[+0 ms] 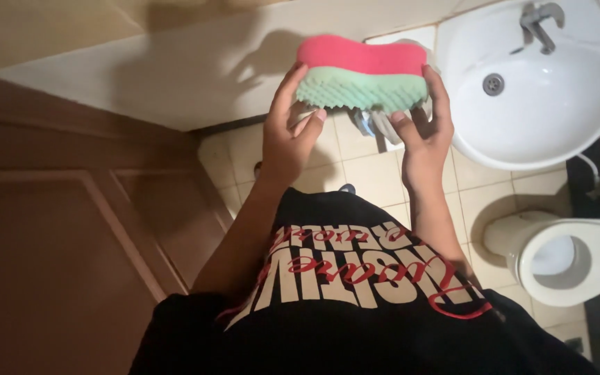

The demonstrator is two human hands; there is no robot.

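Sponge (361, 75), pink over ridged green, is held in the air between both hands beside the white sink (578, 132); left hand (287, 135) and right hand (421, 128) each curl fingers around an end.

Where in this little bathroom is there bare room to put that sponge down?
The sink basin is bare below the tap. Floor tiles between the door and toilet are partly free. It is crowded under the sponge, where both hands, left and right, hold it.
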